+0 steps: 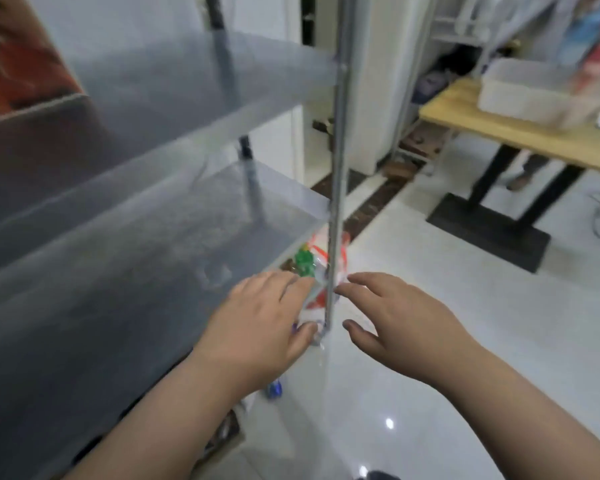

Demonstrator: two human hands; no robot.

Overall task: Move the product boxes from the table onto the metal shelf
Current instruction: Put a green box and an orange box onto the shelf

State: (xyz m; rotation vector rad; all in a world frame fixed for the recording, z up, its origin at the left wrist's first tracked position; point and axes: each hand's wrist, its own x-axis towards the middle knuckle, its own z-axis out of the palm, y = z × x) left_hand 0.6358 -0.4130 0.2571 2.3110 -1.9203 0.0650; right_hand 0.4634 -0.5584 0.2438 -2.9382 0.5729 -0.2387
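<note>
At the far left edge a blurred red and orange panel (11, 50) leans behind the grey metal shelf (153, 98), whose flat tiers run from the near left toward the far right. Near the shelf's right end the left hand (257, 320) reaches in below the second tier. Its fingers lie over the top of a white product box with red and green print (317, 261) and its thumb is curled at the box's near end, so it grips the box. The box sits at the right end of a low tier, partly hidden by the shelf's thin upright metal post (340, 150). Just right of the post the right hand (395, 317) is spread wide and holds nothing, its fingertips close to the box; whether they touch it is too blurred to tell. Beyond, on the glossy white tiled floor (447, 358), stands a light wooden bench with black legs (499, 128) carrying a white plastic tub (520, 91).
</note>
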